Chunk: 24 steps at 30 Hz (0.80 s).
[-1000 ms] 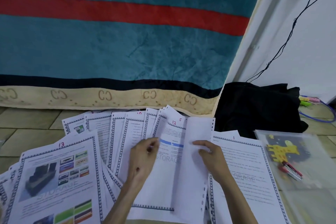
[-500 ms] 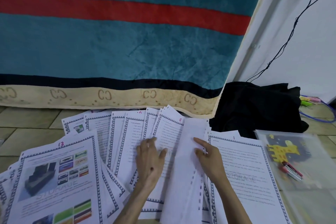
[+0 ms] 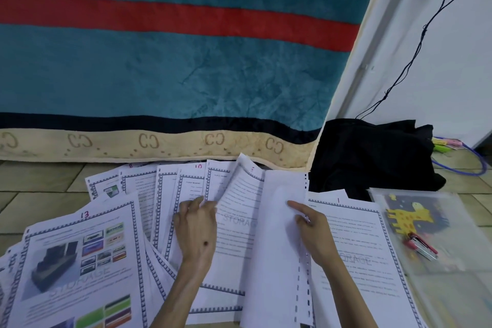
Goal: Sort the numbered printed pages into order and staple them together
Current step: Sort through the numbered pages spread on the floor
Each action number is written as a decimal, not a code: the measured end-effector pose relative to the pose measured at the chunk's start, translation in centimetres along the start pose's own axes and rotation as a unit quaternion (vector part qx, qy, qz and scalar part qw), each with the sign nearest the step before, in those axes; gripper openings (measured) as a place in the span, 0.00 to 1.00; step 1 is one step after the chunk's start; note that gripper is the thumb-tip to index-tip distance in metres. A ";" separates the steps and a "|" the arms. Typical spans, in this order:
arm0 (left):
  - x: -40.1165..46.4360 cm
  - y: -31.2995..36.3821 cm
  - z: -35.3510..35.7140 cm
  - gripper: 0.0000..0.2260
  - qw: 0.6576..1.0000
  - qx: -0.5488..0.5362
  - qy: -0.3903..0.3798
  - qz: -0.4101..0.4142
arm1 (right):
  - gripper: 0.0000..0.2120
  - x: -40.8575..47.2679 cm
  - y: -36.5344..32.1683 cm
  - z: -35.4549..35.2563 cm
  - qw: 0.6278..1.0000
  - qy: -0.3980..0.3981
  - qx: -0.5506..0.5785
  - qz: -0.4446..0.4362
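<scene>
Floor tiles [image 3: 40, 194] carry fanned numbered pages [image 3: 165, 194]; since a second ago, the left hand [image 3: 197, 229] pinches a deeper page while the right hand [image 3: 311, 224], forefinger extended, keeps pressing the turned blank-backed sheet [image 3: 277, 234], so sorting continues.

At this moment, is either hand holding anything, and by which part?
Left hand pinches the upper left edge of a bordered printed page. Right hand rests on the blank face-down sheet, forefinger straight; no grip.

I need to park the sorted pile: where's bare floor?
Bare tile shows left, between the blanket's beige border and page 13. A smaller patch lies right, beyond the clear folder. The middle is crowded: fanned pages under both hands, page 1 beside them.
</scene>
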<state>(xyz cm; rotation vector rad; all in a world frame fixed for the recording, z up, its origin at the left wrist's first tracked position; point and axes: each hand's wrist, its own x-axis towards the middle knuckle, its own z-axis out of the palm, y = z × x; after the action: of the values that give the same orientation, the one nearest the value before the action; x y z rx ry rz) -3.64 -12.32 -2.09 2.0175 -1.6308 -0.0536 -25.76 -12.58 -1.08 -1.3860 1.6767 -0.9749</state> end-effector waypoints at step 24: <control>0.6 1.2 0.7 0.23 0.978 -0.013 -0.162 -0.131 | 0.17 -0.4 -1.5 0.7 1.000 -0.006 0.026 0.006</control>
<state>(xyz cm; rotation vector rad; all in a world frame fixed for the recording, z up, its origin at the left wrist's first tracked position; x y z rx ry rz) -4.82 -13.29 -1.99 2.2828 -1.5237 -0.5226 -24.42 -12.48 -0.05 -1.3428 1.6375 -0.9939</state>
